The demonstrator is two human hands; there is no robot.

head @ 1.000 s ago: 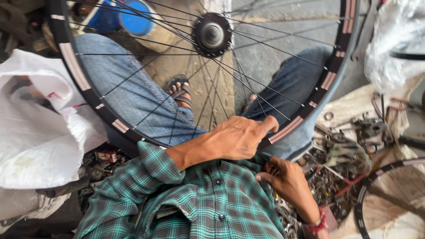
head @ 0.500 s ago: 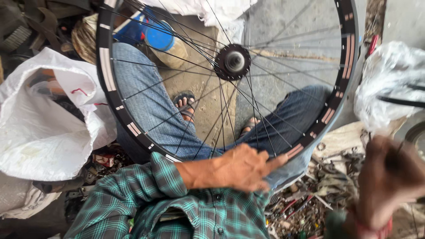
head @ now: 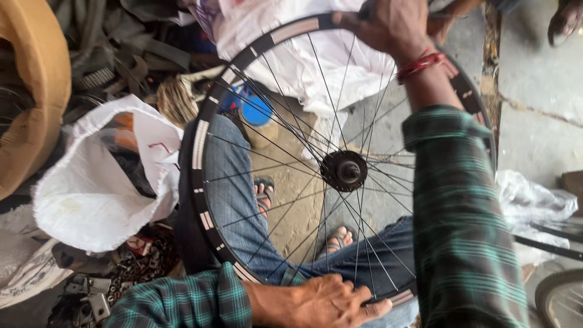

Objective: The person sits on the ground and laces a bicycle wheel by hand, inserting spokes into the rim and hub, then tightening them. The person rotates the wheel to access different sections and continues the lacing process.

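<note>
Your left fingers point(head: 358, 304) lie spread and nearly flat over the near edge of the black spoked bicycle wheel rim with white and grey rectangular stickers point(head: 200, 152), pressing down on it rather than curling around it. Your left hand point(head: 322, 300) sits right at that near edge, the green plaid sleeve point(head: 182, 304) running off behind it. Your right fingers point(head: 358, 21) are wrapped closed over the far edge of the same rim, so your right hand point(head: 392, 24), with red threads at the wrist, grips the wheel directly opposite the left.

The wheel stands tilted across your blue-jeaned knees point(head: 234, 182), its dark metal hub point(head: 344, 170) at the middle, your sandalled feet visible through the spokes on the concrete floor point(head: 534, 79).

The rim is bare: no tyre or tube is on it. All spokes that show are laced to the hub. Whether they are tensioned or trued I cannot tell.

Left of the wheel slumps an open white woven plastic sack point(head: 97, 194) with a small red mark. Beyond the far edge lies another crumpled white sack point(head: 291, 42). A blue round lid point(head: 255, 112) shows through the spokes. Right of the wheel sits clear crinkled plastic wrapping point(head: 534, 203).
</note>
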